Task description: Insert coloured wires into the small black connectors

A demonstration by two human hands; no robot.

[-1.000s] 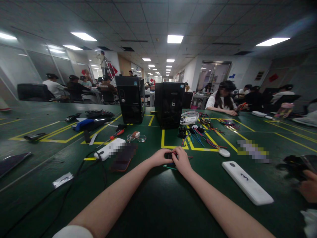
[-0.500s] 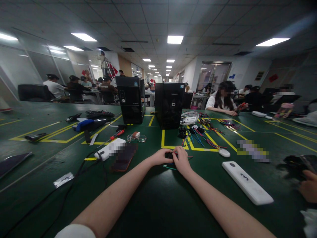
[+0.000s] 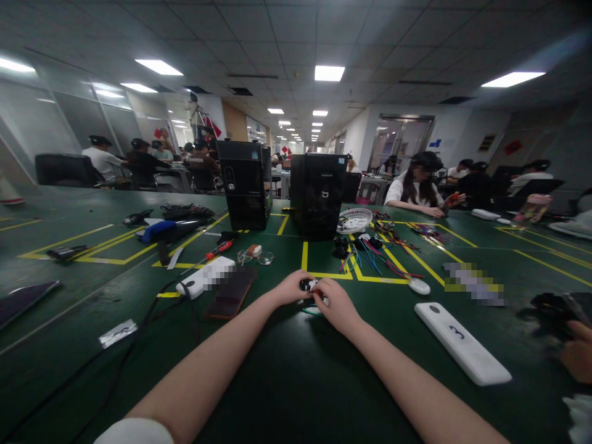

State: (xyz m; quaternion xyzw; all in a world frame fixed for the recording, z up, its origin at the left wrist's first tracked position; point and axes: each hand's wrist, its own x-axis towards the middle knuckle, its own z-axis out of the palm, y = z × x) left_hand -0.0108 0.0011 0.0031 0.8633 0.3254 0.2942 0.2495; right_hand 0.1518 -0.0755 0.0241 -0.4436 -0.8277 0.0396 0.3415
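Both my hands meet over the green table [image 3: 296, 382], in front of two black computer towers. Between them is a small black-and-white part [image 3: 309, 285] with a green wire [image 3: 312, 310] trailing below it; its exact kind is too small to make out. My left hand [image 3: 295, 287] is closed round the part's left side, fingers curled over the far edge. From the right, my right hand [image 3: 337, 300] pinches at the same part with thumb and fingertips. The fingers cover much of it.
Ahead stand two computer towers [image 3: 317, 197] [image 3: 245, 188]. Coloured wires [image 3: 370, 253] and a white basket [image 3: 355, 219] lie right of them. A phone [image 3: 231, 295], glasses [image 3: 263, 257], a red screwdriver [image 3: 219, 249] and white power banks [image 3: 462, 342] surround my arms. Another person's hand [image 3: 578, 351] is at right.
My hands have shifted slightly left and the right hand has turned, its fingers drawn lower. White on the part now shows between the fingers; the red wire seen before is hidden.
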